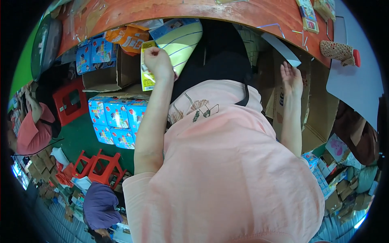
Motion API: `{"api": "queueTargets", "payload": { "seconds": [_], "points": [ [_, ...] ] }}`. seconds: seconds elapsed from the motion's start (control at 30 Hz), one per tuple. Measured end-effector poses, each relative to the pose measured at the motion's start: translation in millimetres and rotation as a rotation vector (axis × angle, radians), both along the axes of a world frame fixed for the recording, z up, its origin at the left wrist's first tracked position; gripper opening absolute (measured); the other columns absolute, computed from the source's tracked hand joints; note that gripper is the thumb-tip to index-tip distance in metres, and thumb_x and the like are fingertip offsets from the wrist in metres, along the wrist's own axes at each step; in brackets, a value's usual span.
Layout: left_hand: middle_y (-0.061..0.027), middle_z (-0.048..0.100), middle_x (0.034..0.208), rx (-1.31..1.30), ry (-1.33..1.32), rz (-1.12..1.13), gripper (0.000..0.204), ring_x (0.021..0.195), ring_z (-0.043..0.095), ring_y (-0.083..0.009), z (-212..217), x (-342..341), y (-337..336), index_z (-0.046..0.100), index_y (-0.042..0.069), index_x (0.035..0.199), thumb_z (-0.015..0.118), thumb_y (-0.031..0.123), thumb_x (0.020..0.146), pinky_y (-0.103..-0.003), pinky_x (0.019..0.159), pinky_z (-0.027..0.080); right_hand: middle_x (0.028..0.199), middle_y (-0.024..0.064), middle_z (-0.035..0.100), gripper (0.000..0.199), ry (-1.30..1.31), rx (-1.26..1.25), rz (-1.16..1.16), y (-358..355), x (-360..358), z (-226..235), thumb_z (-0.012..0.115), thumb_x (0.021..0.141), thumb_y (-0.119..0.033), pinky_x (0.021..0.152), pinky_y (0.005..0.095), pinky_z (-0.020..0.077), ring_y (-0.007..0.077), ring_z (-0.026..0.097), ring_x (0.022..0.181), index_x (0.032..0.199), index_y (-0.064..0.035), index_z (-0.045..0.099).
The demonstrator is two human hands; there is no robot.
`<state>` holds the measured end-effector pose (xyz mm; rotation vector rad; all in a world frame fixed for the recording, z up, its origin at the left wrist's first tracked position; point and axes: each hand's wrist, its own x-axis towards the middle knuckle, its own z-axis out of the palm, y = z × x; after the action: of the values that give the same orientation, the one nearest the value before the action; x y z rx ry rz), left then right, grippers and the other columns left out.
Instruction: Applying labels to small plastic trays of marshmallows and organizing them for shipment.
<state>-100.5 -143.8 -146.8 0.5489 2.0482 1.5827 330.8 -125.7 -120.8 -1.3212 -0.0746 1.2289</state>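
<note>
My left hand (159, 64) is closed, its fingers curled in; what they hold, if anything, is hidden. Directly behind it is a yellow printed package (147, 77), partly covered by the hand and wrist. Beside that, a pale yellow-green striped sheet or bag (182, 40) with a blue band lies by my dark-clothed lap. My right hand (291, 81) is open, palm up, with fingers stretched out. Just beyond its fingertips, a white strip (280, 49) slants down from the table edge; whether they touch I cannot tell. An open cardboard box (318, 109) stands beside my right forearm.
The reddish wooden table (227, 11) curves across the far side. An orange package (129, 38) and another carton (107, 77) lie left, above stacked blue boxes (117, 115). Red stools (105, 168) stand behind. A crocheted-covered object (338, 52) sits at right. Other people work at left.
</note>
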Motion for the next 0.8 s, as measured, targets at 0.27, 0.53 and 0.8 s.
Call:
{"api": "queueTargets", "payload": {
  "seconds": [0.27,0.53,0.8],
  "points": [
    [-0.0143,0.060,0.078,-0.038,0.649,-0.477,0.006,0.076,0.061,-0.0287,2,58,10,0.060,0.003,0.084,0.062,0.000,0.079,-0.038,0.068,0.049,0.110,0.0140,0.060,0.025,-0.062,-0.020,0.232,-22,-43,10,0.055,0.098,-0.014,0.092,0.0397,0.0543,0.0258,0.062,0.104,0.116,0.0038,0.056],
    [-0.0201,0.061,0.105,0.001,0.763,-0.734,0.032,0.096,0.061,-0.0374,96,61,-11,0.060,-0.001,0.106,0.074,0.011,0.079,-0.045,0.079,0.051,0.105,0.0100,0.066,0.020,-0.542,0.267,0.659,-27,-135,108,0.049,0.103,-0.012,0.081,0.0286,0.0528,0.0147,0.065,0.090,0.112,0.0020,0.060],
    [-0.0041,0.064,0.100,0.316,-0.452,-0.764,0.035,0.089,0.062,-0.0096,188,84,-29,0.060,-0.005,0.116,0.072,0.019,0.093,-0.026,0.076,0.053,0.104,0.0135,0.062,0.031,-1.335,1.076,0.877,-14,-202,148,0.070,0.072,-0.002,0.086,0.0433,0.0469,0.0322,0.060,0.097,0.102,-0.0055,0.065]
  ]
}}
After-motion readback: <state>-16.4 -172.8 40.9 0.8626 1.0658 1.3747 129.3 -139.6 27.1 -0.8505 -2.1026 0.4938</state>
